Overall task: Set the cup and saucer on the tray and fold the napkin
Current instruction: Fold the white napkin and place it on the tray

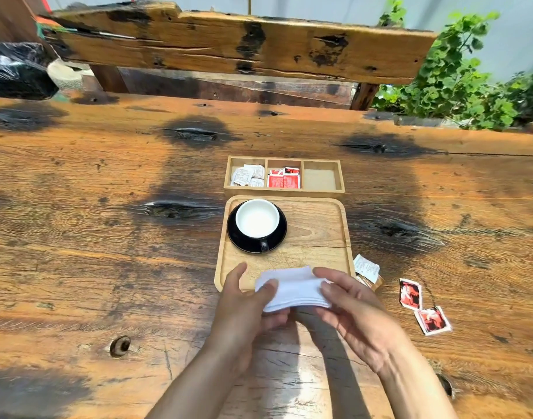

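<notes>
A white-lined cup (257, 218) stands on a black saucer (278, 237) in the far left part of the square wooden tray (319, 231). The cup's dark handle points toward me. A white napkin (295, 290), folded into a thick stack, is held just above the tray's near edge. My left hand (247, 309) grips its left end with the thumb on top. My right hand (349, 309) pinches its right end. The napkin's underside and part of the tray's front rim are hidden by my fingers.
A three-compartment wooden box (284, 192) sits just behind the tray, with white sachets left, red sachets middle, right slot empty. Loose sachets lie right of the tray: white and brown ones (366, 269) and two red ones (422, 306). Plants (458, 77) stand far right.
</notes>
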Motion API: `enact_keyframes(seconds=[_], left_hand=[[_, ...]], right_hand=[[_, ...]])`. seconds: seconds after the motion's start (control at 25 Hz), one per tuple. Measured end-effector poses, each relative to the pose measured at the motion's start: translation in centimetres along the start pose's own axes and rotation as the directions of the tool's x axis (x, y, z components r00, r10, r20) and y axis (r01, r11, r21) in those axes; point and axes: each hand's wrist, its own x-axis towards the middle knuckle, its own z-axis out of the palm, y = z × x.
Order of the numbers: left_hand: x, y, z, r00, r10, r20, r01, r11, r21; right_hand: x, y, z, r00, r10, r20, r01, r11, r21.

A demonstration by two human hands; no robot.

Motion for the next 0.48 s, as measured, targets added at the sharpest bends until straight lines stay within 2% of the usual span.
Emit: enact_keyframes(seconds=[0.04, 0.12, 0.2, 0.28, 0.36, 0.48], left_hand=[[0.6, 1.4, 0.8, 0.998, 0.038, 0.051, -0.039, 0.999, 0.009], [1.9, 3.7, 2.2, 0.966, 0.089, 0.243, -0.095, 0.995, 0.014], [3.4, 5.3, 3.0, 0.887, 0.144, 0.439, -0.169, 0.985, 0.018], [4.8, 5.7, 3.2, 0.808, 0.221, 0.545, -0.316, 0.945, 0.086], [5.8, 4.6, 2.8, 0.8, 0.286, 0.528, -0.444, 0.873, 0.201], [6.8, 0.7, 0.8, 0.843, 0.295, 0.449, -0.487, 0.774, 0.404]], right_hand=[[0.1, -0.9, 0.1, 0.997, -0.066, 0.037, 0.065, 0.998, 0.02], [0.9, -2.4, 0.1, 0.975, -0.216, 0.045, 0.218, 0.975, -0.045], [1.9, -3.7, 0.0, 0.927, -0.375, -0.032, 0.357, 0.903, -0.237], [2.6, -4.5, -0.4, 0.855, -0.514, -0.075, 0.446, 0.8, -0.401], [3.0, -4.2, -1.5, 0.818, -0.572, -0.063, 0.453, 0.706, -0.544], [3.0, -1.2, -3.7, 0.865, -0.498, -0.052, 0.289, 0.582, -0.76]])
